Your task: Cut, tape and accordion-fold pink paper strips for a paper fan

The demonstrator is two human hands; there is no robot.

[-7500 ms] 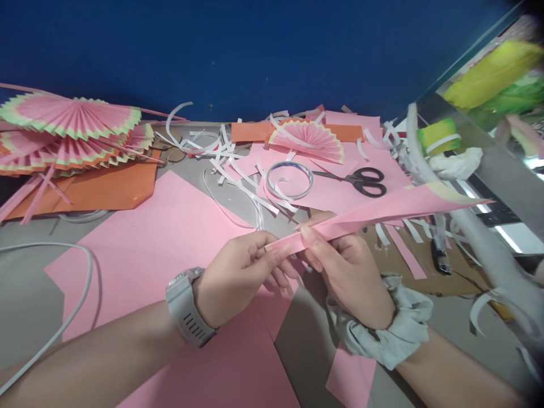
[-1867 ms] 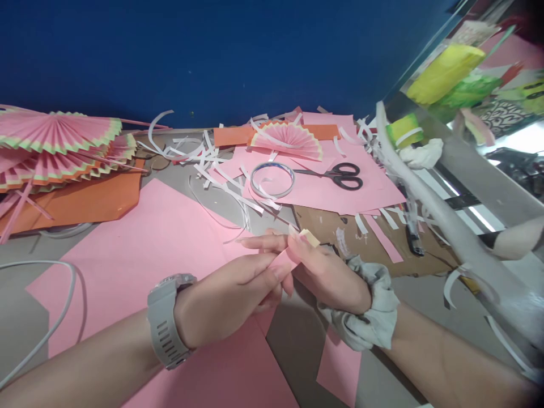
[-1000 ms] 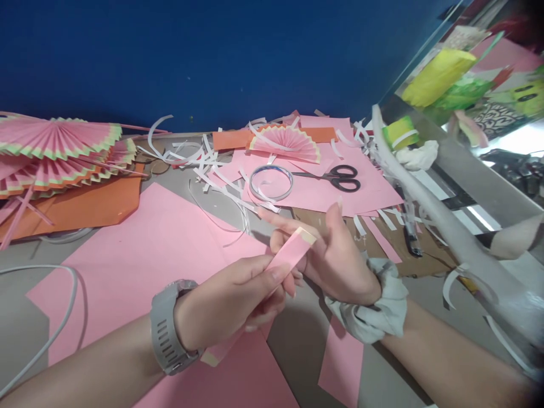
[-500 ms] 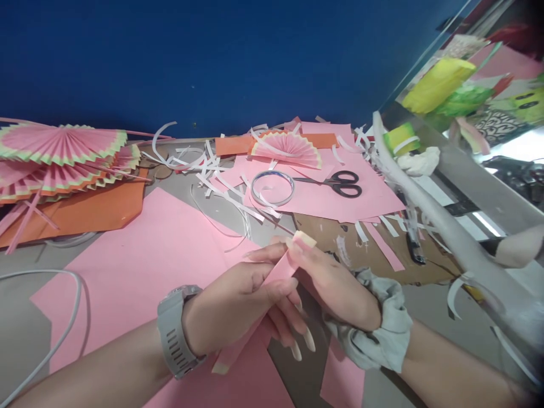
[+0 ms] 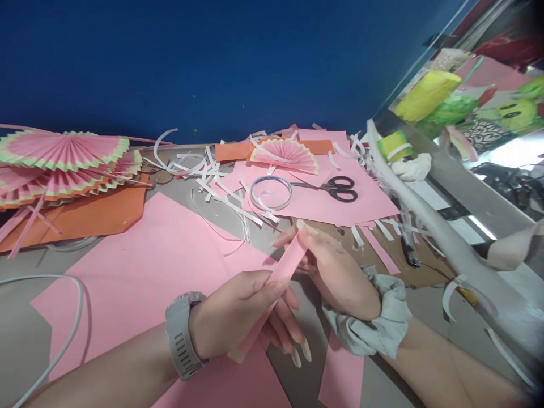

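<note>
A narrow folded pink paper strip [image 5: 284, 271] runs slantwise between my two hands above the table. My left hand [image 5: 238, 311], with a grey watch on its wrist, pinches the strip near its middle between thumb and forefinger. My right hand [image 5: 334, 269], with a grey scrunchie on its wrist, grips the strip's upper end with the thumb on top. Below them lies a large pink paper sheet [image 5: 140, 272].
Pleated pink fans [image 5: 63, 161] are stacked on orange paper at the left. Another fan [image 5: 284, 154], a tape ring [image 5: 271, 192], black scissors [image 5: 340, 188] and white paper scraps [image 5: 216, 175] lie behind the hands. A white cable [image 5: 63, 323] loops at the left. A grey bar [image 5: 442, 238] slants across the right.
The long pleated paper has been pressed into a compact strip. In the last second my right hand closed on its upper end and the strip tilted lower.
</note>
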